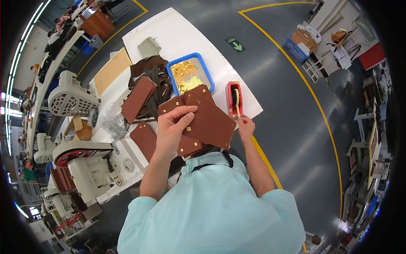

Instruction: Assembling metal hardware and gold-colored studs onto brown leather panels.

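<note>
My left hand point(172, 122) is over the left part of a brown leather-like panel point(211, 120), its thumb and forefinger closed together. Whatever sits between those fingertips is too small or hidden to tell. The panel has small gold squares near its corners and a round gold spot near its top. Beneath it, more brown panels point(190, 145) lie stacked at the table's near edge. My right hand point(246, 128) pinches the end of a pale strip of tape point(237, 109), which runs from a red tape dispenser point(230, 95) at the table's right edge.
Behind the panels stands a blue-rimmed tray point(204, 57) of small gold pieces. Dark brown scraps point(158, 70), loose brown panels point(138, 98) and a clear plastic bag point(113, 122) lie to the left. A sewing machine point(91, 173) stands at the near left. Yellow lines mark the grey floor.
</note>
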Motion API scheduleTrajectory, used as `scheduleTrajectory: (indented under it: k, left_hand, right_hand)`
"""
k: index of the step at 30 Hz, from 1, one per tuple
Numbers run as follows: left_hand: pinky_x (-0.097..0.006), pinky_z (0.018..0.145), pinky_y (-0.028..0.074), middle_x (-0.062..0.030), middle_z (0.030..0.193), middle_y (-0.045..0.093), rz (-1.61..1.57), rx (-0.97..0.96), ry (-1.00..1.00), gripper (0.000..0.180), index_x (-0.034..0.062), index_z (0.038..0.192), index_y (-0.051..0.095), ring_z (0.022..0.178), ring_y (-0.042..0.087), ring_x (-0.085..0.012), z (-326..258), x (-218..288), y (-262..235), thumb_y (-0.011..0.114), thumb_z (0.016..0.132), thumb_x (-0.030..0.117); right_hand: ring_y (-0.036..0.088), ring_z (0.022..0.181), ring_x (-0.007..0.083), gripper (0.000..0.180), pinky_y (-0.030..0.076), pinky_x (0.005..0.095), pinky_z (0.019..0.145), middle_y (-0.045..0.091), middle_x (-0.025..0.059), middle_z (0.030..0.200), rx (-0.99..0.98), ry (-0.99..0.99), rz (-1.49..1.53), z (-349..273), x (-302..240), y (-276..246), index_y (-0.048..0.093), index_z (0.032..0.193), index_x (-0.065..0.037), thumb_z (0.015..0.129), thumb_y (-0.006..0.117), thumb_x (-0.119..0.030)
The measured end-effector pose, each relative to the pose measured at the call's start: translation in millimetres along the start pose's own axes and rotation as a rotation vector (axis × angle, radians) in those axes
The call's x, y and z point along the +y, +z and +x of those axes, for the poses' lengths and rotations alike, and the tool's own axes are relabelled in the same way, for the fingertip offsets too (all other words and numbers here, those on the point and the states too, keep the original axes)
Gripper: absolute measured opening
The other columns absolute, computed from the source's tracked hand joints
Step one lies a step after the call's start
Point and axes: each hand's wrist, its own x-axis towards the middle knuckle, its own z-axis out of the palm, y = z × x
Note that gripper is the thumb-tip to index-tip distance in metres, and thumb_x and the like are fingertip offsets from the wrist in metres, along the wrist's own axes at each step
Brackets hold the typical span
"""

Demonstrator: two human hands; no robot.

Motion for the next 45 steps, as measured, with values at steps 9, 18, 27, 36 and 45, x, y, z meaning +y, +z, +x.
scheduleTrajectory:
  k: [9, 18, 27, 36, 45]
  left_hand:
    - [-0.028, 0.091, 0.049, -0.009, 0.113, 0.062, -0.195, -0.098, 0.005, 0.063, -0.0005, 0.144, 0.036, 0.103, 0.061, -0.0123, 4.9, -2.3, 2.9, 0.055, 0.084, -0.009]
    - [-0.026, 0.089, 0.051, -0.0056, 0.119, 0.056, -0.102, -0.2, -0.035, 0.04, -0.0058, 0.128, 0.056, 0.101, 0.061, -0.0136, -8.0, -4.1, 17.6, 0.05, 0.088, -0.01]
    - [-0.024, 0.072, 0.053, -0.0068, 0.095, 0.07, 0.061, -0.086, -0.007, 0.026, -0.0055, 0.115, 0.064, 0.084, 0.063, -0.0093, -6.4, -2.6, 25.0, 0.061, 0.093, 0.006]
    - [-0.023, 0.066, 0.052, -0.0052, 0.089, 0.07, 0.103, -0.007, 0.02, 0.024, -0.0053, 0.108, 0.068, 0.078, 0.062, -0.0069, -7.7, -6.0, 19.8, 0.065, 0.092, 0.013]
    - [-0.023, 0.068, 0.051, -0.005, 0.09, 0.071, 0.194, 0.019, 0.067, 0.023, -0.0027, 0.109, 0.069, 0.079, 0.062, -0.0063, -15.4, -1.9, 25.6, 0.065, 0.092, 0.012]
  right_hand:
    - [0.068, 0.074, 0.0172, 0.019, 0.054, 0.0274, 0.066, 0.071, 0.0104, 0.083, -0.108, 0.385, 0.356, 3.5, 2.0, -22.4, 0.071, 0.09, 0.006, 0.085, 0.069, -0.012]
    - [0.062, 0.095, 0.0133, 0.01, 0.049, 0.0269, 0.085, 0.065, 0.0102, 0.116, -0.404, -0.189, 0.618, -50.6, -245.8, -71.3, 0.069, 0.093, 0.003, 0.088, 0.067, -0.005]
    - [0.06, 0.105, 0.0132, 0.007, 0.047, 0.0266, 0.09, 0.064, 0.0096, 0.118, -0.521, -0.223, 0.577, -67.9, -253.4, -56.9, 0.07, 0.092, 0.002, 0.088, 0.068, -0.004]
    - [0.06, 0.089, 0.0075, 0.006, 0.047, 0.0201, 0.072, 0.065, 0.0082, 0.116, -0.49, -0.235, 0.558, -72.4, -251.6, -53.6, 0.069, 0.09, 0.002, 0.088, 0.068, -0.003]
    - [0.059, 0.074, 0.0063, 0.008, 0.045, 0.0176, 0.061, 0.068, 0.0107, 0.112, -0.427, -0.453, 0.4, -72.2, -250.1, -53.1, 0.069, 0.088, 0.0, 0.084, 0.072, -0.006]
